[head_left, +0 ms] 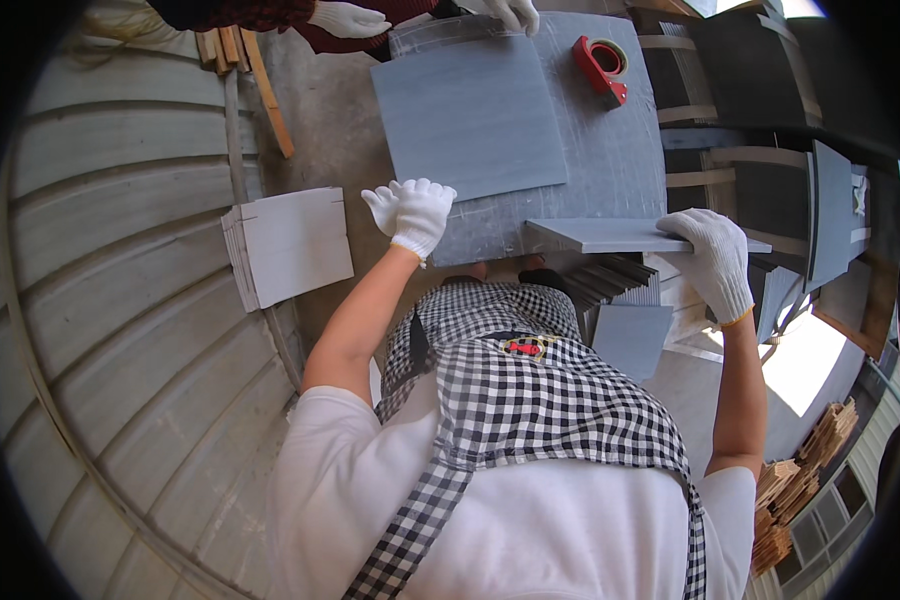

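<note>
My right hand (712,258), in a white knit glove, grips the right part of a grey flat panel (610,235). This panel is seen nearly edge-on, at the near side of the table. My left hand (420,218), also gloved, is by the near left corner of a larger grey panel (475,125) lying flat on the table. Its fingers look bent but apart, with nothing visible in them; whether it touches the panel is unclear. Across the table, a co-worker's gloved hand (513,12) is at the far edge of that flat panel, and their other gloved hand (350,19) is left of it.
A red tape dispenser (602,72) lies on the grey table (625,165). White folded cartons (298,245) stand to the left. Stacked dark panels (740,65) fill the right side, and more grey panels (632,338) lean below the table's near edge. Wooden strips (262,90) lie far left.
</note>
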Demonstrator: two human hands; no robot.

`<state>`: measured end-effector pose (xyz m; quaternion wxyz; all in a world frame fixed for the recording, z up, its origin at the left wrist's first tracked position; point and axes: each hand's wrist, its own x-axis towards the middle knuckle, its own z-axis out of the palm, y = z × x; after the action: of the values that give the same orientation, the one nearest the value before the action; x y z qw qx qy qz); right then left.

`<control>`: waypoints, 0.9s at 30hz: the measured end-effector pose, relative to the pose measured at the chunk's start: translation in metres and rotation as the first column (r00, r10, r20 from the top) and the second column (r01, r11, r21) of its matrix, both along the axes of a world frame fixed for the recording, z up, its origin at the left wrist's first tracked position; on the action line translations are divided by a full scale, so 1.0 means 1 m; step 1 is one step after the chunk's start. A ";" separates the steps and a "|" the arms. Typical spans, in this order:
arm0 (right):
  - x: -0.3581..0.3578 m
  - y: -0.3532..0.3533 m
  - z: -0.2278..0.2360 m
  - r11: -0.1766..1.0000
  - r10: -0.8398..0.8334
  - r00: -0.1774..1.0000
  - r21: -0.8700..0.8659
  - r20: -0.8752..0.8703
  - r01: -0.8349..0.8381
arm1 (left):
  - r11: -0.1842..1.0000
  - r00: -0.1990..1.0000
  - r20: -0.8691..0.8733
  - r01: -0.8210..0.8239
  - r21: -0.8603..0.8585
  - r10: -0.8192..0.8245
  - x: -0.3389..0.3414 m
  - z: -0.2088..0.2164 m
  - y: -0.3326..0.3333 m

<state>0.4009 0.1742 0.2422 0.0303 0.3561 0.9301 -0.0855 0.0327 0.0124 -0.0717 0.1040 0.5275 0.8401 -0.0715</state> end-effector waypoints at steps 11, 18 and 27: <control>-0.005 0.000 -0.001 0.999 -0.039 0.999 -0.028 -0.011 0.038 | 0.838 0.899 -0.062 0.426 0.341 -0.433 -0.037 0.072 -0.019; -0.007 0.008 -0.002 0.999 -0.026 1.000 -0.024 0.006 0.026 | 0.871 0.947 -0.088 0.317 0.376 -0.307 -0.015 0.050 -0.004; -0.005 0.009 -0.003 0.999 -0.028 0.999 -0.042 0.027 0.029 | 0.957 0.963 -0.053 0.269 0.105 -0.265 -0.013 0.011 -0.012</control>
<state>0.3961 0.1832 0.2388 0.0491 0.3695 0.9224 -0.1009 0.0194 0.0004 -0.0607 0.0476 0.6395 0.7658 -0.0480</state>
